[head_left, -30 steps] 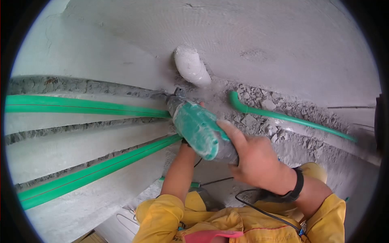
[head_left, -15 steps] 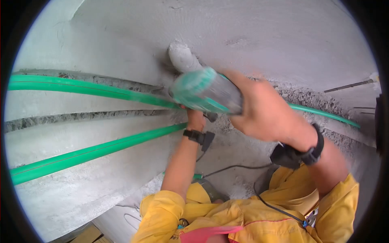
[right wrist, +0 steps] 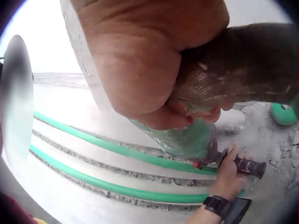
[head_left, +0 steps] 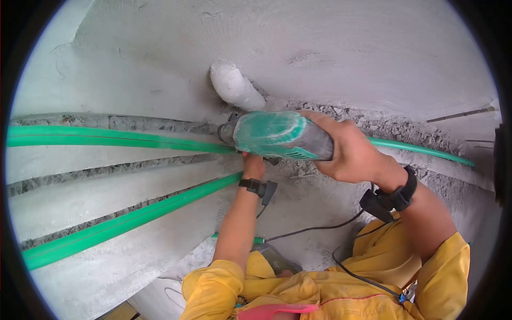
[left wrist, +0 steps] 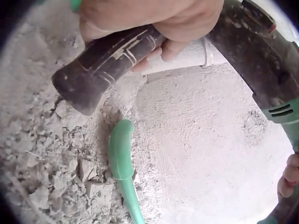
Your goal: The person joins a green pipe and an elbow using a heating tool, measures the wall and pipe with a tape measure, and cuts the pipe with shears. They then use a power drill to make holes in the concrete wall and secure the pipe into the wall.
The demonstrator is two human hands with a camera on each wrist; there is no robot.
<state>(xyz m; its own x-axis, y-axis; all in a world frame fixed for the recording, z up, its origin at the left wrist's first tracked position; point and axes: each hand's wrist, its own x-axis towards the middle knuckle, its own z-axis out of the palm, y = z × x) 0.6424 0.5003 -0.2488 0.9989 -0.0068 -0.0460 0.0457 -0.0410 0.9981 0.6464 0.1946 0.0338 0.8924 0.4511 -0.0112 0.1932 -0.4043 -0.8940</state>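
Note:
A dusty green and dark grey power tool [head_left: 272, 133] lies level across the head view, its front end at the wall groove below the white pipe stub [head_left: 234, 85]. My right hand [head_left: 349, 149] grips its rear handle; in the right wrist view the fingers of that hand [right wrist: 140, 65] wrap round the handle. My left hand [head_left: 254, 166] is partly hidden under the tool. In the left wrist view the left hand [left wrist: 149, 18] curls round a dark side handle [left wrist: 93, 74]. The tool's tip is hidden in the left wrist view.
Two green pipes, an upper [head_left: 106, 137] and a lower [head_left: 133, 216], run along grooves at the left. Another green pipe [head_left: 421, 153] lies among broken rubble [head_left: 389, 127] at the right. A black cable [head_left: 314, 228] hangs below the hands.
The tool's body has swung from a slant to nearly level, its rear moving up and right with my right hand. My left hand, largely hidden before, shows more below it.

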